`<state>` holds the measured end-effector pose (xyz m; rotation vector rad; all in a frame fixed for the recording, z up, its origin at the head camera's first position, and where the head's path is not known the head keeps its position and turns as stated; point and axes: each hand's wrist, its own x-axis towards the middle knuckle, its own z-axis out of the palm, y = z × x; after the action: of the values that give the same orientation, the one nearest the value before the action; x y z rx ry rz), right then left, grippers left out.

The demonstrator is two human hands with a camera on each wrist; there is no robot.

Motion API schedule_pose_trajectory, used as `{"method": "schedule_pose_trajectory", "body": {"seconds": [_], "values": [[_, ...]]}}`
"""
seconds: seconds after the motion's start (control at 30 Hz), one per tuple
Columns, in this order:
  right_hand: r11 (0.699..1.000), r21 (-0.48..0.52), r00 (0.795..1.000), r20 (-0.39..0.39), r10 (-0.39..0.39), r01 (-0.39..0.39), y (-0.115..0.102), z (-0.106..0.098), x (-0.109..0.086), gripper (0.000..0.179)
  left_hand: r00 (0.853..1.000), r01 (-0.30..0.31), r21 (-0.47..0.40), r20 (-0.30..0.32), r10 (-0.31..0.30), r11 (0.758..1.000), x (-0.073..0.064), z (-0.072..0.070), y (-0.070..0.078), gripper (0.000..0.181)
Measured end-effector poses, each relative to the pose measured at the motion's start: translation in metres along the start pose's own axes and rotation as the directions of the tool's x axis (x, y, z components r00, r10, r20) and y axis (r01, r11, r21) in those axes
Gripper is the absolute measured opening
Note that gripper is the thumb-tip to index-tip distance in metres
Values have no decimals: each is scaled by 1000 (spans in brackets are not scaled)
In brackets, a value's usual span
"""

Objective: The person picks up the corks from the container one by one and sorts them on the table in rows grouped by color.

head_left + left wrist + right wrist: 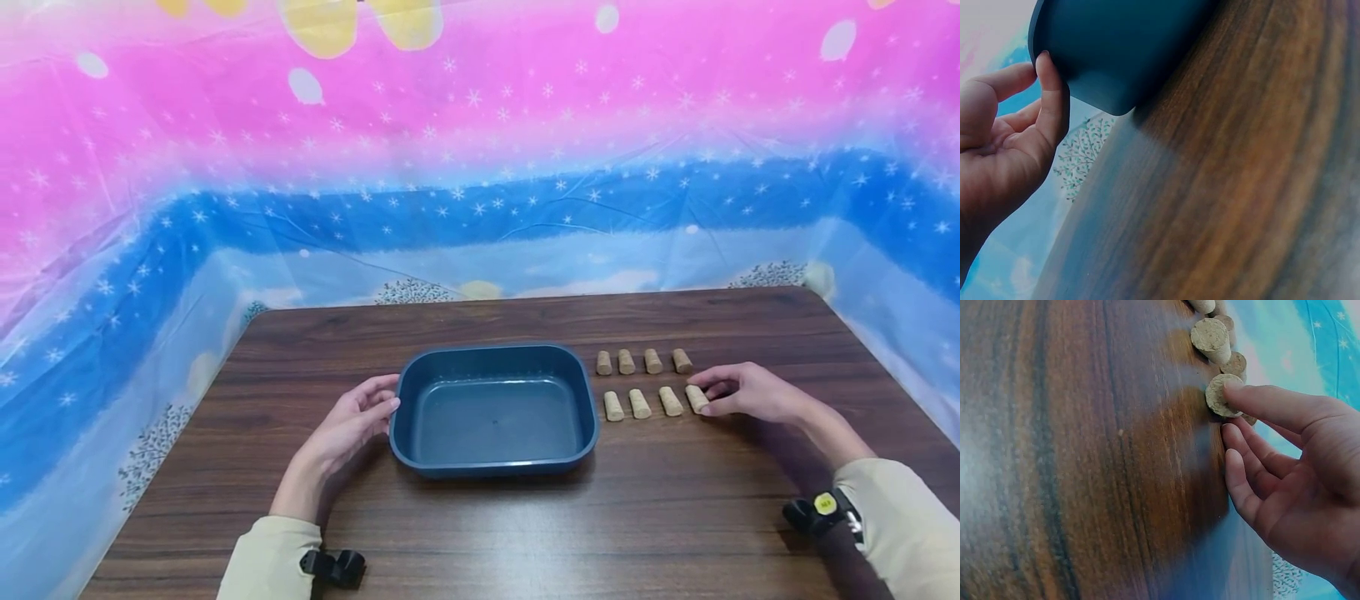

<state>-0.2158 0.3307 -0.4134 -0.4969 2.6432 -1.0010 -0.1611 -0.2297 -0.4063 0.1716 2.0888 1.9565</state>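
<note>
A dark blue rectangular plastic basin (495,469) with rounded corners stands on the wooden table. At its left end, my left hand (352,421) holds the rim, thumb and fingertips right at the edge; the left wrist view shows these fingertips against the outer wall (1116,56). To the basin's right, several tapered cork stoppers stand in two rows. My right hand (753,396) pinches the rightmost cork stopper (696,399) of the near row between thumb and fingers. In the right wrist view the thumb lies over the round end of this cork stopper (1215,397).
Beside the held one, the near row continues with a cork (671,402); the far row ends at another cork (682,361). The brown table (495,542) reaches back to a pink and blue patterned cloth (480,225) that hangs behind and at both sides.
</note>
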Motion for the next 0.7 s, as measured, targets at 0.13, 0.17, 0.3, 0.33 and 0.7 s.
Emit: {"method": "schedule_pose_trajectory", "body": {"seconds": [0.13, 0.17, 0.3, 0.33, 0.7], "values": [[1000, -6, 1000, 7, -9, 9, 0, -1, 0, 48, 1000, -1, -2, -1, 1, 1000, 0, 0, 0, 51], [1000, -5, 1000, 7, -10, 10, 1, -1, 0, 48, 1000, -2, -1, -1, 2, 1000, 0, 0, 1, 51], [1000, 10, 1000, 7, -13, 13, 3, -2, 0, 47, 1000, -2, 5, -3, 2, 1000, -1, 1, 1, 52], [1000, 15, 1000, 7, -13, 13, 3, -2, -1, 47, 1000, -4, 7, -4, 4, 1000, -1, 1, 1, 52], [998, 67, 1000, 22, -13, 12, 2, 0, 0, 49, 1000, 4, 16, -19, -4, 1000, 1, -1, -2, 51]]}}
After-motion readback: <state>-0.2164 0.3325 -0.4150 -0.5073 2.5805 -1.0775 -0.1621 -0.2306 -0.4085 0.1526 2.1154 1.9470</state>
